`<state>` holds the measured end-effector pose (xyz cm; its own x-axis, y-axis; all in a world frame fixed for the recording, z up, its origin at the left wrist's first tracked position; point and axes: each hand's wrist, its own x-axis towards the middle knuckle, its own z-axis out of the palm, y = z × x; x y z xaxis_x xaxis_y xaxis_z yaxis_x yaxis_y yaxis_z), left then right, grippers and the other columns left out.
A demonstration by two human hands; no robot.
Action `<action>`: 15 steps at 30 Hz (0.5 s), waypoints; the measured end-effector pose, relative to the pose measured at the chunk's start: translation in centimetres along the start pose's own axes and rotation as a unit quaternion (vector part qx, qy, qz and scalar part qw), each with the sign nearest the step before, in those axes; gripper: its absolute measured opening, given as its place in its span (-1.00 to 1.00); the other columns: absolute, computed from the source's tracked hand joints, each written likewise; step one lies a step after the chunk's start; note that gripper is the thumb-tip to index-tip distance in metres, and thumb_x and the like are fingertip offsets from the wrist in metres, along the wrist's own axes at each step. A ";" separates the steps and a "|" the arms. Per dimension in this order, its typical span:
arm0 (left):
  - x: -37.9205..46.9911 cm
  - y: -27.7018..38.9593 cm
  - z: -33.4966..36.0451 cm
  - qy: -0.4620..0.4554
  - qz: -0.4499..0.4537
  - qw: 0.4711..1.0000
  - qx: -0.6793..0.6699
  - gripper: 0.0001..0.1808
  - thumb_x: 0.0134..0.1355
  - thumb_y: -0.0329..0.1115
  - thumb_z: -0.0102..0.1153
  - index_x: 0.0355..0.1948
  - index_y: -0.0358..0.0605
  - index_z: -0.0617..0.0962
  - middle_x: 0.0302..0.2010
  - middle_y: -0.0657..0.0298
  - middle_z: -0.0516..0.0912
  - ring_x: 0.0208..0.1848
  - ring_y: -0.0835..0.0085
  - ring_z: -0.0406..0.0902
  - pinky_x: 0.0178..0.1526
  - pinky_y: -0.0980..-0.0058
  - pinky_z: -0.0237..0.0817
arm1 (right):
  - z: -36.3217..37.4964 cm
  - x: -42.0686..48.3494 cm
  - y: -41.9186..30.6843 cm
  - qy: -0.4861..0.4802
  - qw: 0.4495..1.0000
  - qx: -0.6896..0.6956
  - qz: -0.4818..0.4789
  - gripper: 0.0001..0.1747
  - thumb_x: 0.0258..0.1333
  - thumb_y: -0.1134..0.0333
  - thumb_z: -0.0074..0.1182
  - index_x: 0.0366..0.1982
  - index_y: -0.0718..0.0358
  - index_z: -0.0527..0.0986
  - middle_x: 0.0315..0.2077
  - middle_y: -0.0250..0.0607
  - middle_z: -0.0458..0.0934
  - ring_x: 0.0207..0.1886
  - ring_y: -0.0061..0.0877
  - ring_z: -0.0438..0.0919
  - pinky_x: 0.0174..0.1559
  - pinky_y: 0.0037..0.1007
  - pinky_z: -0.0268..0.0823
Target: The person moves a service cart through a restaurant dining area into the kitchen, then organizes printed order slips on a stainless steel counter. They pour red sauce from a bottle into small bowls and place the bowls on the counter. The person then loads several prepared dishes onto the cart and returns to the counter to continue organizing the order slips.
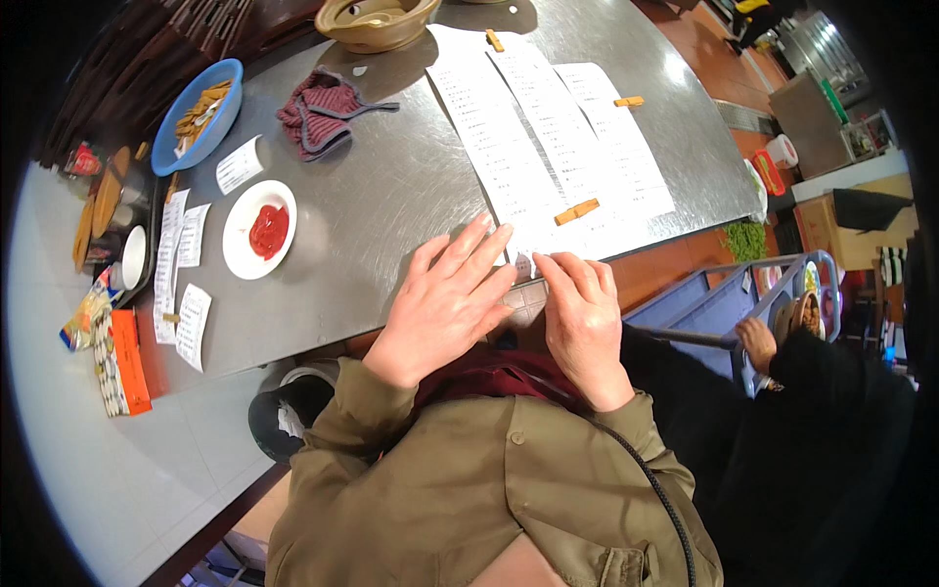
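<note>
Long printed paper strips (pixel 469 110) lie side by side on the stainless steel table (pixel 367 249) before me. My left hand (pixel 455 293) is spread palm down at the near end of the leftmost strip, its fingertips on or just over the paper's edge. Beside it, my right hand (pixel 583 315) is curled, with the index fingertip against the strips' near end at the table edge. Its thumb is hidden, so a pinch on the paper cannot be confirmed. Wooden clothespins lie on the sheets: one near my right hand (pixel 577 212), one at the top (pixel 495 40), another at the right (pixel 629 102).
To the left are a white dish of red sauce (pixel 233 249), loose receipts (pixel 194 326), a blue basin of clothespins (pixel 161 158) and a striped cloth (pixel 319 117). A clay pot (pixel 374 37) stands at the back. At right, another person's hand (pixel 757 343) is by a cart (pixel 697 293).
</note>
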<state>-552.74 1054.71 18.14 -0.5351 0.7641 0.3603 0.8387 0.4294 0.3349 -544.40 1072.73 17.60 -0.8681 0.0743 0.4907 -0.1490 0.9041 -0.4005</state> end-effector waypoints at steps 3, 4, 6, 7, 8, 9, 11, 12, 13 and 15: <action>1.4 -1.5 0.7 -0.070 0.015 0.997 0.009 -0.51 0.10 -0.15 0.36 0.08 0.14 0.57 0.34 0.27 0.44 0.44 0.27 0.26 0.35 0.02 0.07 | 0.8 0.7 0.3 -0.019 0.999 -0.032 0.009 -0.49 -0.11 0.70 0.11 -0.05 0.23 0.62 -0.12 -0.20 0.59 -0.12 -0.22 0.52 -0.05 -0.28 0.43; 1.6 -1.6 0.7 -0.075 0.019 0.997 0.009 -0.51 0.08 -0.15 0.38 0.07 0.16 0.58 0.34 0.28 0.44 0.45 0.27 0.26 0.35 0.02 0.07 | 1.0 0.7 0.5 -0.028 0.999 -0.045 0.012 -0.49 -0.12 0.70 0.10 -0.05 0.22 0.62 -0.12 -0.21 0.59 -0.12 -0.23 0.52 -0.06 -0.29 0.42; 1.8 -1.9 0.7 -0.085 0.032 0.996 0.010 -0.53 0.08 -0.13 0.39 0.04 0.20 0.59 0.33 0.30 0.45 0.44 0.27 0.26 0.34 0.03 0.07 | 1.6 0.3 0.9 -0.020 0.999 -0.044 0.007 -0.55 -0.08 0.57 0.14 -0.06 0.17 0.62 -0.11 -0.27 0.57 -0.10 -0.30 0.52 -0.09 -0.31 0.36; 1.8 -2.2 0.7 -0.089 0.040 0.995 0.011 -0.54 0.08 -0.12 0.38 0.03 0.21 0.58 0.31 0.31 0.45 0.43 0.28 0.26 0.34 0.04 0.08 | 1.8 0.2 1.0 -0.016 0.999 -0.045 0.004 -0.58 -0.06 0.51 0.16 -0.07 0.14 0.62 -0.11 -0.30 0.56 -0.09 -0.34 0.51 -0.11 -0.32 0.33; 1.7 -2.5 0.7 -0.094 0.049 0.994 0.013 -0.56 0.09 -0.11 0.38 0.02 0.23 0.58 0.30 0.32 0.46 0.43 0.29 0.27 0.33 0.06 0.08 | 2.0 0.2 0.9 -0.013 0.999 -0.035 0.000 -0.63 -0.04 0.47 0.15 -0.10 0.11 0.64 -0.13 -0.32 0.55 -0.09 -0.36 0.51 -0.12 -0.33 0.32; 1.7 -2.8 0.6 -0.096 0.053 0.994 0.010 -0.55 0.08 -0.11 0.39 0.02 0.23 0.58 0.30 0.32 0.46 0.42 0.29 0.27 0.33 0.06 0.09 | 2.2 0.4 0.7 -0.016 0.999 -0.043 0.002 -0.63 -0.04 0.47 0.16 -0.11 0.10 0.64 -0.14 -0.33 0.55 -0.09 -0.36 0.51 -0.12 -0.33 0.31; 1.9 -3.0 0.5 -0.100 0.062 0.993 0.005 -0.52 0.05 -0.12 0.41 0.04 0.25 0.59 0.29 0.30 0.47 0.41 0.28 0.29 0.32 0.06 0.09 | 2.4 0.3 0.6 -0.022 0.998 -0.059 0.007 -0.64 -0.05 0.47 0.16 -0.12 0.09 0.64 -0.15 -0.33 0.55 -0.10 -0.37 0.50 -0.12 -0.33 0.31; 1.9 -2.9 0.5 -0.098 0.053 0.994 -0.002 -0.48 0.03 -0.12 0.43 0.06 0.27 0.60 0.31 0.30 0.46 0.42 0.27 0.28 0.33 0.03 0.08 | 2.1 0.4 0.8 -0.018 0.997 -0.073 -0.003 -0.62 -0.05 0.46 0.16 -0.11 0.07 0.64 -0.17 -0.33 0.54 -0.10 -0.37 0.50 -0.12 -0.33 0.31; 1.8 -2.8 0.5 -0.096 0.045 0.994 -0.010 -0.45 0.01 -0.12 0.45 0.09 0.30 0.61 0.34 0.29 0.45 0.43 0.26 0.27 0.34 0.01 0.07 | 1.8 0.1 1.2 -0.014 0.995 -0.099 0.002 -0.62 -0.05 0.47 0.15 -0.11 0.06 0.64 -0.17 -0.34 0.55 -0.10 -0.37 0.50 -0.12 -0.33 0.31; 1.8 -2.6 0.5 -0.097 0.037 0.994 -0.018 -0.40 -0.02 -0.12 0.47 0.12 0.33 0.62 0.36 0.27 0.44 0.44 0.24 0.26 0.34 -0.02 0.07 | 1.3 -0.6 2.5 -0.006 0.988 -0.152 0.009 -0.61 -0.06 0.48 0.15 -0.11 0.05 0.64 -0.17 -0.36 0.55 -0.11 -0.35 0.50 -0.13 -0.33 0.31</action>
<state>-555.78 1055.19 17.54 -0.4386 0.8735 0.2114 0.8693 0.3527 0.3463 -544.84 1074.42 15.31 -0.8751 0.0891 0.4756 0.0144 0.9873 -0.1584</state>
